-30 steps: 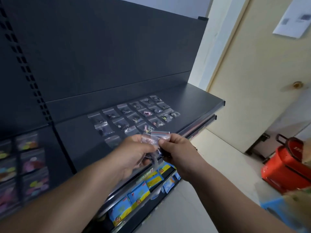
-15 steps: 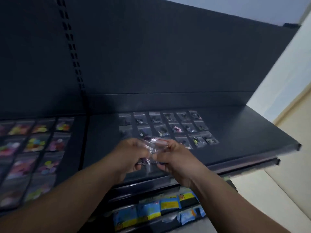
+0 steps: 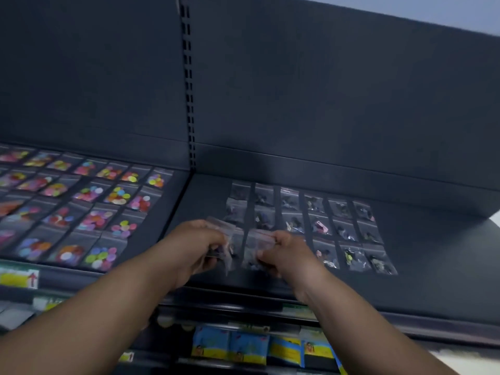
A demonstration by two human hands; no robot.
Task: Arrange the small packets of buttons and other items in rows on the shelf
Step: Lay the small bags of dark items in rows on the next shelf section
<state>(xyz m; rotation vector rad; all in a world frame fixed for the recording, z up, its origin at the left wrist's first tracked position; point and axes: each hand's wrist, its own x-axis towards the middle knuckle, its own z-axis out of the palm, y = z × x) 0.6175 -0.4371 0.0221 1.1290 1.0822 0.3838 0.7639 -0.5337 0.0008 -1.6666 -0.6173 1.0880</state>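
both hands are up over the dark shelf, just in front of the grid of clear packets already laid there. the left hand is clenched round a bundle of spare packets, fingers curled under, back of the hand facing up. the right hand pinches a single packet near its top corner, thumb on top as far as the blur lets me tell, forearm reaching in from 5 o'clock. the hands are near each other but apart, and the single packet hangs between them. my read: this one is headed for the front row, whose left end, at 9 o'clock of the three front packets on show, is hidden behind the hands. to do it well, lay it flat, square its edge to the neighbour at 3 o'clock, match the row's gaps, and don't brush the ones already down. colourful button packets fill the next bay at 9 o'clock.
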